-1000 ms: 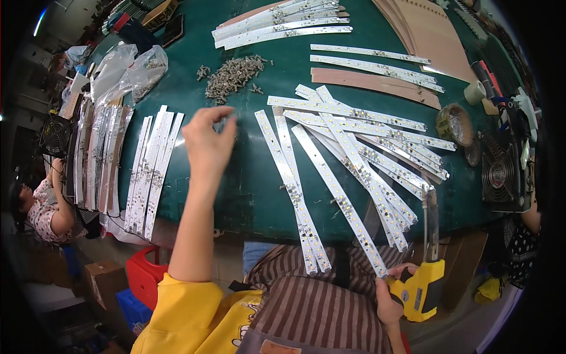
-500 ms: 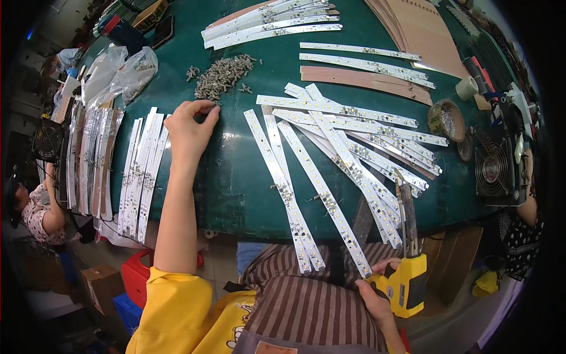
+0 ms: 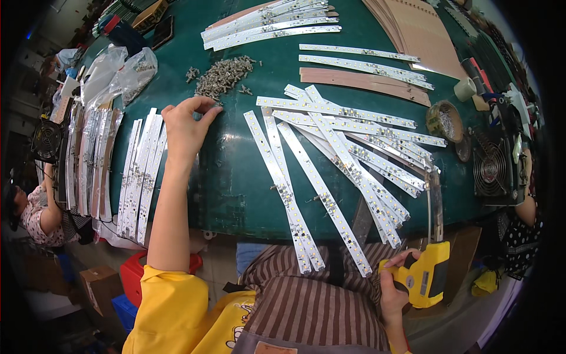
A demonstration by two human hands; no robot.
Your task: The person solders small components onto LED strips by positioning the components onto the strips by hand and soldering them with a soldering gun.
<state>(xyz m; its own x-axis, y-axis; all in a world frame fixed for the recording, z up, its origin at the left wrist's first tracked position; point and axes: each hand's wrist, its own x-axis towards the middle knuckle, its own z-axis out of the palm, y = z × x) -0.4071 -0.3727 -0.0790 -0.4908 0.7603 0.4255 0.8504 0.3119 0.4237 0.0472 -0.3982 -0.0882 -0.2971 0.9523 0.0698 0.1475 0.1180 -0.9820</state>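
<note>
My left hand (image 3: 187, 127) reaches over the table with thumb and forefinger pinched at the near edge of a heap of small metal parts (image 3: 223, 76). Whatever lies between the fingertips is too small to make out. Lower right, my right hand (image 3: 396, 288) grips a yellow and black soldering gun (image 3: 425, 277) by its handle. Its long metal tip points up, beside the ends of a spread of white LED strips (image 3: 354, 168). Nearer me, another LED strip (image 3: 324, 200) sticks out over the table's front edge, small components along it.
White strips (image 3: 140, 177) stand grouped left of my forearm, beside more stacked strips (image 3: 91, 159). Further strips (image 3: 271, 26) lie at the back. A roll with bits inside (image 3: 445, 121) and a fan (image 3: 492, 168) are at right. Plastic bags (image 3: 132, 74) sit back left; people work at both sides.
The soldering gun in my right hand has swung to the right and its tip has moved away from the strips' middle. My left hand has shifted only slightly, still pinched by the heap.
</note>
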